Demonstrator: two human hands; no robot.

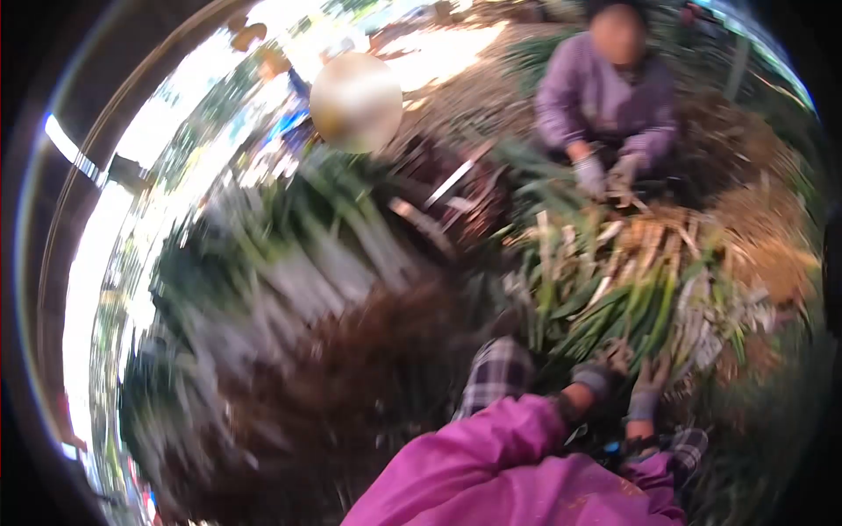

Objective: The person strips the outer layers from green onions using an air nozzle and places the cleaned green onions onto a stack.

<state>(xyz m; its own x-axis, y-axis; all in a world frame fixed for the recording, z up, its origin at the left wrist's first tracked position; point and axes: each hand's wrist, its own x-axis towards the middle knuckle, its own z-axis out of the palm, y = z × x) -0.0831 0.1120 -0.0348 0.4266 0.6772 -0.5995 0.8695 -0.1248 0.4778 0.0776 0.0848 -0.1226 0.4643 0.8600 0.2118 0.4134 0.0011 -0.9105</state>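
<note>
My left hand (607,370), in a soiled glove with a grey cuff, is at the near edge of a pile of leeks (605,298) with green and dry, yellowish leaves. Close to its right, my right hand (649,391), gloved alike, reaches against the same leaves. Motion blur smears the fingers of both hands, and I cannot make out a grip on any single stalk. The pile lies just beyond my knees.
To the left stands a large, blurred mass of leeks (307,280), white stems and brown roots toward me. Across the pile sits a person in a purple top (605,96) with gloved hands at the leaves. Dry straw-like debris (763,245) lies at the right.
</note>
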